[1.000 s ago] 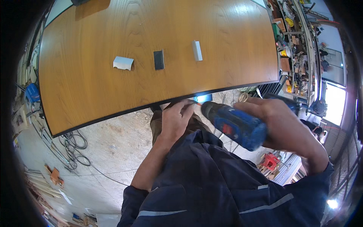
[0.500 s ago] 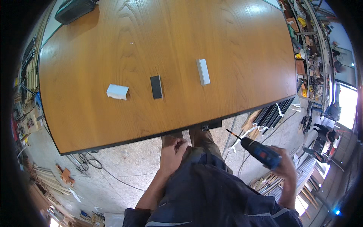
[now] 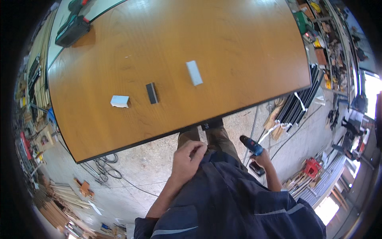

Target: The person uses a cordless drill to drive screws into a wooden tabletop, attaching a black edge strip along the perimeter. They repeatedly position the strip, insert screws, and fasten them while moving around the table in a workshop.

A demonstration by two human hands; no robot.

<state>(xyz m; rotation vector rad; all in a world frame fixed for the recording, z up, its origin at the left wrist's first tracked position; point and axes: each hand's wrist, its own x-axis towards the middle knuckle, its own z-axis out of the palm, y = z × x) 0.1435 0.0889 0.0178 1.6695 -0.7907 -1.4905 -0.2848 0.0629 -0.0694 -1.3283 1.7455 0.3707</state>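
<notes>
Right hand (image 3: 262,158) is wrapped round the grip of the blue-and-black drill (image 3: 252,145), held out over the floor to the right of the legs, clear of the wood-grain tabletop (image 3: 246,51). Left hand (image 3: 188,158) sits near the waist, fingers curled toward thumb; can't tell if it pinches anything. On top, left to right: white piece (image 3: 119,101), dark strip (image 3: 151,93), white strip (image 3: 194,73), all apart.

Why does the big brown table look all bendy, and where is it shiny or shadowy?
In the head view, the fisheye lens bends the edges of the tabletop; in the same view, pale shine sits on its far end, and a brownish shadow beside the dark power tool.
</notes>
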